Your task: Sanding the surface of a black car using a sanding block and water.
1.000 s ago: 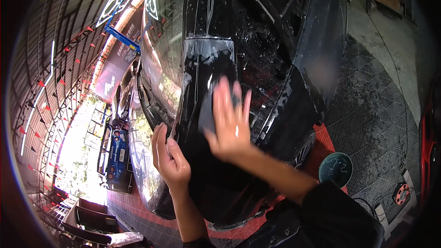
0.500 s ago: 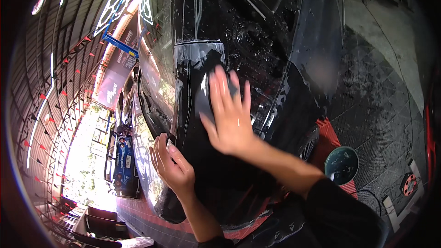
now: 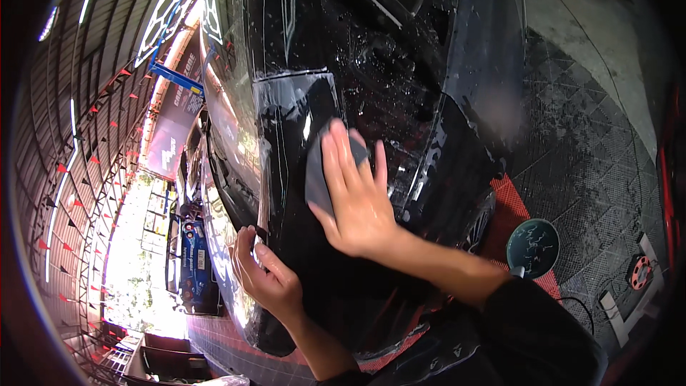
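Observation:
A wet, glossy black car body (image 3: 386, 64) fills the middle, with foamy streaks on a pillar-like panel (image 3: 282, 93). My right hand (image 3: 357, 200) lies on this panel with fingers stretched out, pressing a dark grey flat pad (image 3: 318, 161) against the paint; part of the pad is hidden under the fingers. Lower to the left, my left hand (image 3: 268, 268) has its fingers curled around the bright edge of the car beside the panel.
A green bucket (image 3: 532, 246) stands on grated grey-and-red floor tiles (image 3: 572, 157) at the right, near an orange reel (image 3: 639, 271) and a hose. Another vehicle with a blue rear (image 3: 193, 257) is at the left. Black bins (image 3: 171, 357) stand lower left.
My right hand and the pad moved up, then came back down over the panel. My left hand sits a little lower in the picture, still at the edge. The whole view has shifted somewhat.

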Demonstrator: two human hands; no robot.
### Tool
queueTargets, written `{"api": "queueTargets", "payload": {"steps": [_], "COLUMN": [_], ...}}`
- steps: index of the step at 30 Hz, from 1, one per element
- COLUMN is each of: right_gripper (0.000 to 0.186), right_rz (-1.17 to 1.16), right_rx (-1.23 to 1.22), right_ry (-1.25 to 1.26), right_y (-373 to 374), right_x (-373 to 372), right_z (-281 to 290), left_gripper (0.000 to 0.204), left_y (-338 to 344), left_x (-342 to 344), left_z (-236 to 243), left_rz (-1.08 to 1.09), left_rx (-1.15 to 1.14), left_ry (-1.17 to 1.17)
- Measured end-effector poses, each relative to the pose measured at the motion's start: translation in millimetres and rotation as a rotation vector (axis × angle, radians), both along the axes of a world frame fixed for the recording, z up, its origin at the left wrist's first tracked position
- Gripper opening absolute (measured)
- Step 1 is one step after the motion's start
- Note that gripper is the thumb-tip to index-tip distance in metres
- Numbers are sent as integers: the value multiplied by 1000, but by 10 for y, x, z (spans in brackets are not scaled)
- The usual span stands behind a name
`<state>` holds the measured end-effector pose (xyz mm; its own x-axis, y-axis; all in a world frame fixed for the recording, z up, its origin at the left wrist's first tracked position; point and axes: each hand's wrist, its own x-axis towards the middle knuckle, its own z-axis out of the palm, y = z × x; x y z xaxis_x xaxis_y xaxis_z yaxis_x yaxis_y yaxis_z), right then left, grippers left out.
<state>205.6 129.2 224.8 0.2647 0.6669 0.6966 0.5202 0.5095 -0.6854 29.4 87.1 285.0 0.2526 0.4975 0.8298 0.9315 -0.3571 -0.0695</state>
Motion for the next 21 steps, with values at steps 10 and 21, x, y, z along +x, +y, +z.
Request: {"api": "queueTargets", "payload": {"steps": [10, 21], "right_gripper": [108, 108], "right_rz": [-62, -275], "right_rx": [11, -3], "right_ry": [-116, -162], "right_y": [30, 261], "right_x": [57, 241], "right_z": [70, 410], "left_gripper": [31, 29], "left_y": [-18, 14], "left_x": [53, 69], "left_z": [1, -37], "left_rz": [46, -15], "left_rx": [30, 34], "left_ry": [-7, -85]}}
